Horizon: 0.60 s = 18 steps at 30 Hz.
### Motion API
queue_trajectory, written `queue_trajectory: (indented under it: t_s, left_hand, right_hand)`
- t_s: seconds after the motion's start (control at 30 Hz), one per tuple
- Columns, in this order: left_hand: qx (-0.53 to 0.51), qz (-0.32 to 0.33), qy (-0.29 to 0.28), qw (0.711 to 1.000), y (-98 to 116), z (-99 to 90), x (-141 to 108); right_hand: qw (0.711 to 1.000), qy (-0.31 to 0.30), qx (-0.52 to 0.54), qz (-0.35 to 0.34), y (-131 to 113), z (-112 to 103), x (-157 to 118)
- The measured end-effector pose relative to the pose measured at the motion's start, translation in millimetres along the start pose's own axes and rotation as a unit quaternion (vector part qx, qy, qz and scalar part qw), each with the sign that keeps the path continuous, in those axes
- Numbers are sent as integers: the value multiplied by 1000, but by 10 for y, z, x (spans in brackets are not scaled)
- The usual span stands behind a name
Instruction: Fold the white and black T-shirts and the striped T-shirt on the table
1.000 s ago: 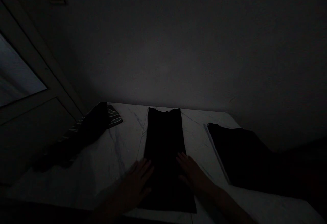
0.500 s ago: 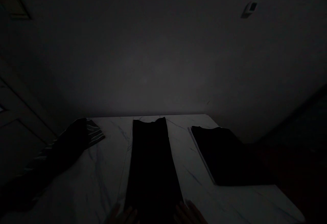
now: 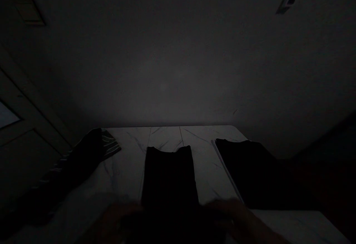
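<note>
The counter (image 3: 207, 162) stands before the wall (image 3: 178, 69), its far edge running along it. In the middle of the counter lies a folded garment (image 3: 169, 177), its far end short of that edge. The left hand (image 3: 122, 214) is at the left of the garment's near part, the right hand (image 3: 226, 210) at its right. Well apart on the left lies a heap of clothes (image 3: 80, 162); nearer, on the right, a stack of folded clothes (image 3: 258, 177). A door (image 3: 30, 118) stands beyond the heap, leftward.

One garment (image 3: 170, 179), two clothing piles (image 3: 80, 162) (image 3: 258, 177), one table (image 3: 128, 166).
</note>
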<state>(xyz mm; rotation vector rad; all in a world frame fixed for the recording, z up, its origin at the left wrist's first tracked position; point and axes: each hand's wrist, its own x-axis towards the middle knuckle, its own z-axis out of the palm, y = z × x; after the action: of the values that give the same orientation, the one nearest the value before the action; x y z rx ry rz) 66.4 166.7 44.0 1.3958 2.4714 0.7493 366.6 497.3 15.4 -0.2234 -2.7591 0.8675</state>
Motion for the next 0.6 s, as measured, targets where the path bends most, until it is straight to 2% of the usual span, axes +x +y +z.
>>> queue_trajectory:
  t_s: [0.03, 0.07, 0.13, 0.2, 0.23, 0.3, 0.4, 0.5, 0.6]
  left_hand:
    - [-30, -1, -5, 1000, 38, -102, 319]
    - [-107, -17, -37, 993, 75, -174, 660]
    - [-245, -51, -70, 966, 114, -213, 1330]
    - [-336, -114, -90, 931, 71, -120, 1866]
    - [-353, -152, -104, 917, 18, -40, 2058]
    - [-359, -204, -116, 903, -123, 141, 2291]
    - [-345, -232, -103, 904, -333, 358, 2387]
    - [-339, -241, -84, 905, -463, 466, 2386]
    - [-341, -245, -67, 905, -523, 520, 2384]
  right_hand:
    - [999, -15, 46, 14, 14, -173, 349]
    - [995, -19, 90, 31, 47, -313, 728]
    - [988, -42, 141, 43, 178, -445, 1470]
    - [984, -58, 144, 84, 388, -361, 2032]
    - [983, -54, 132, 116, 510, -257, 2215]
    - [980, -19, 99, 170, 755, 0, 2396]
    - [976, 31, 69, 204, 1035, 312, 2391]
    - [973, 57, 62, 216, 1172, 437, 2323]
    - [972, 71, 58, 217, 1204, 456, 2310]
